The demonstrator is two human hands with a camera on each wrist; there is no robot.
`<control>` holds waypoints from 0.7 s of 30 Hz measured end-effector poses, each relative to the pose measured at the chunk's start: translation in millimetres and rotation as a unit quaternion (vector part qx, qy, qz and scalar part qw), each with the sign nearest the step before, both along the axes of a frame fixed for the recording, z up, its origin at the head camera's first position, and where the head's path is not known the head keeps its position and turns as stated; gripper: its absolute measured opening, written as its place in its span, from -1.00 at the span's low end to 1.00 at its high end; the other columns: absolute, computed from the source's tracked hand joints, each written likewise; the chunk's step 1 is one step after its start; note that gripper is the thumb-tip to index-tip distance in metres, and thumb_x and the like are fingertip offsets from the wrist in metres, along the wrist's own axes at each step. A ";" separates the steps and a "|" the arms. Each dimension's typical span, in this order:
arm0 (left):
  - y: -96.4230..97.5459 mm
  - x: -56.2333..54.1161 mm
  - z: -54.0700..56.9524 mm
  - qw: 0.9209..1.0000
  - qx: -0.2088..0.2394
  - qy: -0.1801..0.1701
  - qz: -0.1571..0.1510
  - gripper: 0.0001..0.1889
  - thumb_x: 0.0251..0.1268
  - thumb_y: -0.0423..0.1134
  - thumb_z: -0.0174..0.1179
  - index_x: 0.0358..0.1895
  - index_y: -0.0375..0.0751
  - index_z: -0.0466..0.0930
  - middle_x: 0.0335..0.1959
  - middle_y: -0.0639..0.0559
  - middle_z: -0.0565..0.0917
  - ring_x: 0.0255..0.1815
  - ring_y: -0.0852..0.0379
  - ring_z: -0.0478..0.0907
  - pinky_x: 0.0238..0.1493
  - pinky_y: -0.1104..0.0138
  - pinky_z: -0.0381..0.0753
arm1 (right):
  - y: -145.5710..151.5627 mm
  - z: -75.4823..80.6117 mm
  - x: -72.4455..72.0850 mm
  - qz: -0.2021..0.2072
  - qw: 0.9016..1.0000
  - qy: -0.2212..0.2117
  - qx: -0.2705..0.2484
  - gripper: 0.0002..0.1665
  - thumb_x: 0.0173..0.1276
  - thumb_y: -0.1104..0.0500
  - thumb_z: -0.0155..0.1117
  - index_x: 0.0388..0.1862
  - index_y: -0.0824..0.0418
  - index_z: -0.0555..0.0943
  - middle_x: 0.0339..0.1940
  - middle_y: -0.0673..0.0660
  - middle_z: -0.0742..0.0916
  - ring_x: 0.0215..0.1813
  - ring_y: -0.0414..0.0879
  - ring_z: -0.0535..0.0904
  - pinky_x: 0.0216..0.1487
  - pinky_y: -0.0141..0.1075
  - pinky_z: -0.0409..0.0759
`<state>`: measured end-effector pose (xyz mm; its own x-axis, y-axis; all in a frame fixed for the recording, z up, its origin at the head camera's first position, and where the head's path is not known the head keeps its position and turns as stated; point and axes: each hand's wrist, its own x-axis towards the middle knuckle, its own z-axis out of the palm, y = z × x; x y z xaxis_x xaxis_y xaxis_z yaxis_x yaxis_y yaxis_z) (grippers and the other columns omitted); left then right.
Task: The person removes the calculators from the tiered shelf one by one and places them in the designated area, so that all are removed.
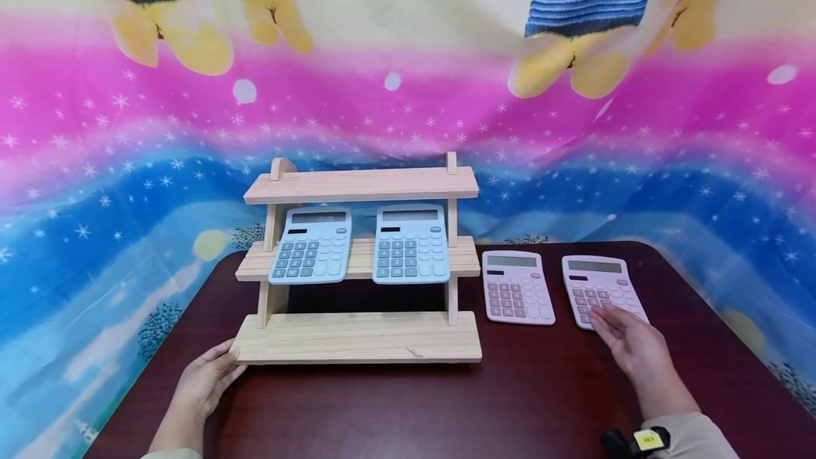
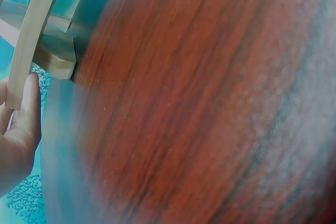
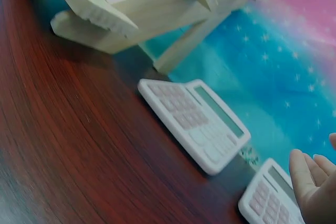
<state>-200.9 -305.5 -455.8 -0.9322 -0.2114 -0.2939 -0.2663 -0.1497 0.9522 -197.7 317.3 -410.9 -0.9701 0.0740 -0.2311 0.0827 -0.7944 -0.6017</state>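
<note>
Your left hand [image 1: 205, 380] pinched the wooden rack [image 1: 360, 185] by its bottom board [image 1: 357, 337], probably to steady two blue calculators [image 1: 312, 246] on its middle shelf [image 1: 362, 258], while your right hand [image 1: 639, 347], fingers loosely straight, was at the outer pink calculator [image 1: 596, 279] on the table [image 1: 382, 413].

Dark red table [image 1: 414, 416], pink-and-blue backdrop [image 1: 408, 112], printed white snowflakes [image 1: 120, 100], striped-shirted figures [image 1: 599, 13]

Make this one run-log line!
left hand: pinches bottom shelf | right hand: at rightmost calculator, contact unclear | blue calculators: middle shelf | remaining calculator: on table
</note>
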 end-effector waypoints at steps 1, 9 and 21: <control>0.1 0.0 -0.3 1.000 0.001 0.001 0.000 -0.33 0.19 -0.32 0.06 0.28 -0.44 -0.08 -0.09 -0.14 0.40 -0.37 0.34 0.50 -0.13 0.38 0.49 | -2.8 0.9 0.7 0.001 1.000 0.002 0.002 -0.69 0.28 0.40 -0.08 -0.54 0.31 0.59 -0.47 0.22 0.63 -0.34 0.02 0.59 -0.19 -0.23 0.55; 3.0 1.9 2.8 1.000 0.007 0.005 -0.001 -0.33 0.19 -0.35 0.06 0.28 -0.46 -0.10 -0.19 -0.08 0.44 -0.38 0.32 0.50 -0.15 0.38 0.50 | -24.7 8.2 2.8 0.023 0.999 0.033 0.004 -0.76 0.27 0.40 -0.03 -0.47 0.33 0.59 -0.42 0.22 0.63 -0.29 0.02 0.59 -0.18 -0.22 0.54; 4.0 4.0 6.2 1.000 0.014 0.008 0.004 -0.29 0.15 -0.36 0.10 0.27 -0.47 -0.11 -0.23 -0.07 0.46 -0.40 0.32 0.51 -0.17 0.39 0.51 | -58.7 18.6 1.6 0.062 0.996 0.060 0.023 -0.69 0.32 0.35 -0.11 -0.43 0.31 0.61 -0.37 0.21 0.64 -0.25 -0.02 0.58 -0.15 -0.29 0.53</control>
